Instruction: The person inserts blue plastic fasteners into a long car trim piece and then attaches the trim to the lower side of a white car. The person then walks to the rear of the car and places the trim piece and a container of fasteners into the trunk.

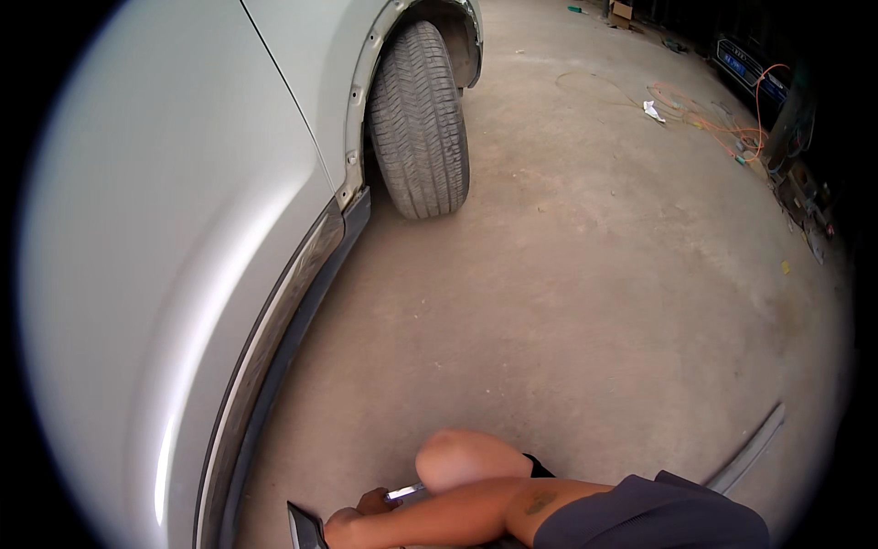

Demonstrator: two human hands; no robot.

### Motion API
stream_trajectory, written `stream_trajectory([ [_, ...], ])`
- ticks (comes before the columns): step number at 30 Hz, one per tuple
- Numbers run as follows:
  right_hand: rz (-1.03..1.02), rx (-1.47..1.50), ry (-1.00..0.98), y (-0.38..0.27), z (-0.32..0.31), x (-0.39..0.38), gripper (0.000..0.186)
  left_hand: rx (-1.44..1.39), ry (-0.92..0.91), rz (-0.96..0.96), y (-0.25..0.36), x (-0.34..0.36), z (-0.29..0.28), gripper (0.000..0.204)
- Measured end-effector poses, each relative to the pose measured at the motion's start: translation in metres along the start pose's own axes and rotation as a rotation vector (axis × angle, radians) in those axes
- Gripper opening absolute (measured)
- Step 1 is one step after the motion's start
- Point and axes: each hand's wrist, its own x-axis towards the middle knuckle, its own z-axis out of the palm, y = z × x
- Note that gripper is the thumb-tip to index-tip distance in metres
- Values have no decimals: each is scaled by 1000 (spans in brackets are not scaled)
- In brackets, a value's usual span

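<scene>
My right arm comes in from the lower right, out of a dark sleeve, and stretches left past my bare knee [462,457]. My right hand [372,501] is closed round a thin, silvery, stick-like object [405,492], whose kind I cannot make out. Beside the wrist, at the lower edge, a black angular piece [305,528] shows only in part. My left hand is out of sight. To the left stands a silver-grey car [137,256], with a dark sill strip [265,403] along the bottom of its side.
The car's tyre [421,128] stands beneath a wheel arch edged with small holes [355,96]. A long grey strip [750,448] lies on the concrete floor [567,302] at right. Orange hose or cable [704,119], a white scrap [653,111] and another vehicle [750,71] are farther off.
</scene>
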Motion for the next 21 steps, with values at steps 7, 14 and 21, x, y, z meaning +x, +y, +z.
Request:
stream_trajectory([
  [7,-139,-89,7,16,-15,-31,18,-41,58,112,-21,-3,12,41],
  [14,96,-37,-200,-31,-81,28,30,-353,222,40,-96,-54,-45,41],
  [21,-69,118,71,-80,-15,41,37,-421,237,341,-152,-96,26,35],
])
